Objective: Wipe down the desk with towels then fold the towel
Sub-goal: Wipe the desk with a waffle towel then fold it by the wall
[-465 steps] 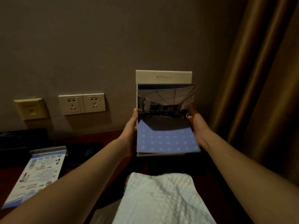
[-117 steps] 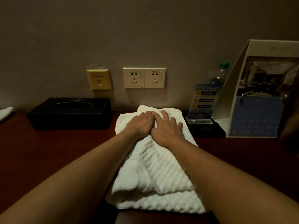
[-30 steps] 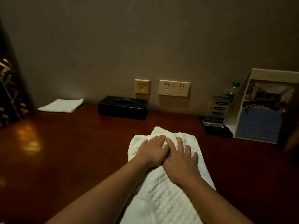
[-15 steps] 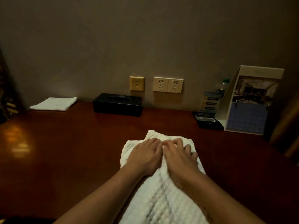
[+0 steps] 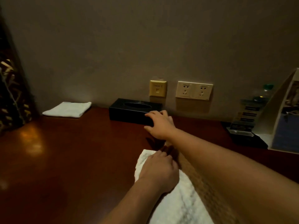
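A white waffle-textured towel (image 5: 182, 204) lies bunched on the dark red-brown desk (image 5: 72, 159) near its front edge. My left hand (image 5: 159, 169) rests flat on the towel's far end, fingers pointing right. My right hand (image 5: 160, 125) reaches forward over the desk and grips the right end of a black tissue box (image 5: 129, 110) by the wall, fingers on its top and thumb at its front face. My right forearm hides part of the towel.
A small folded white towel (image 5: 67, 109) lies at the back left. Wall sockets (image 5: 194, 90) sit above the box. At the back right stand a card holder (image 5: 244, 120), a bottle (image 5: 265, 92) and a calendar stand (image 5: 284, 118). A patterned object (image 5: 11, 102) fills the left edge.
My right hand has left the towel and reached forward to the tissue box. My left hand stays on the towel. The view has turned left.
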### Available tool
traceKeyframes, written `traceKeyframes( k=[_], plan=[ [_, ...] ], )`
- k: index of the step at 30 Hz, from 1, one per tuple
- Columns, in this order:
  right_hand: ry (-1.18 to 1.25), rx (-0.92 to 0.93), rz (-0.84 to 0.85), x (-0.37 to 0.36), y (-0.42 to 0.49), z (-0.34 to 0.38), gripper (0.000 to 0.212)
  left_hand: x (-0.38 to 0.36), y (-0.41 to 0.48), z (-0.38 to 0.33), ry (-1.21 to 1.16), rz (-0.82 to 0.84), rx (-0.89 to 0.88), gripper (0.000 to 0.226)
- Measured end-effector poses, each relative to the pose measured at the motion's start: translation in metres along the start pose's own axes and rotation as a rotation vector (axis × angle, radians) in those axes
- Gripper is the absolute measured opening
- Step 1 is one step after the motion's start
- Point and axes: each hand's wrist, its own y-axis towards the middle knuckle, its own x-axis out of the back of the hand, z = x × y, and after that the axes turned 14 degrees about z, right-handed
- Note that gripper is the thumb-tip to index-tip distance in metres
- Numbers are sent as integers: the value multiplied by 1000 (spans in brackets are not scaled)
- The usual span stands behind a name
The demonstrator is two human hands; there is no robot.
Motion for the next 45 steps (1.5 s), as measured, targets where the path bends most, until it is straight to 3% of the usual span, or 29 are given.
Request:
traceKeyframes(
  k=[4,12,17,23,30,38,45],
  plan=[
    [3,-23,2,-4,60,8,68,4,24,23,-99,-37,-12,25],
    [-300,-48,-80,-6,97,-15,58,20,60,52,-55,-51,-33,43],
    [-302,-72,-57,7,74,-52,57,25,70,61,-43,-7,-62,51],
    [-284,-249,-32,34,1,-135,54,22,71,64,-25,8,-56,51],
    [-44,-483,-19,46,-44,-220,58,23,70,62,12,27,-38,53],
    [30,-368,-77,37,-37,-249,69,22,72,64,7,26,-35,52],
    [-123,-399,81,46,-48,-251,72,25,53,50,19,56,8,53]
  ],
)
